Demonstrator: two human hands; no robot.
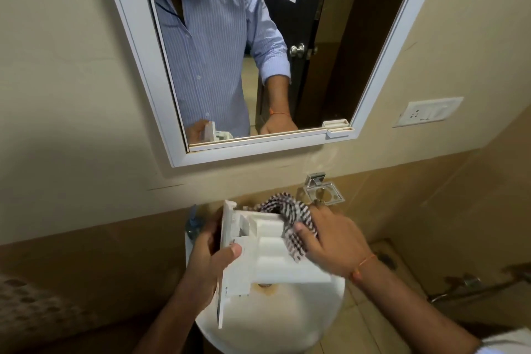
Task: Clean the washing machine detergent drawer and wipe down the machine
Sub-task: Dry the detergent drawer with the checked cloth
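A white plastic detergent drawer (275, 256) is held over a white washbasin (258, 322). My left hand (212, 256) grips the drawer by its front panel, thumb on the inner face. My right hand (330, 241) presses a black-and-white striped cloth (290, 218) against the drawer's far compartments, fingers wrapped over the cloth. The drawer's open side faces me and its ribbed compartments show. Part of the cloth hangs behind the drawer's back edge.
A white-framed mirror (172, 123) hangs on the beige wall above the basin. A chrome soap holder (321, 190) is fixed to the wall at right. A blue tap handle (194, 223) sits at the basin's left. A socket plate (428, 112) is on the right wall.
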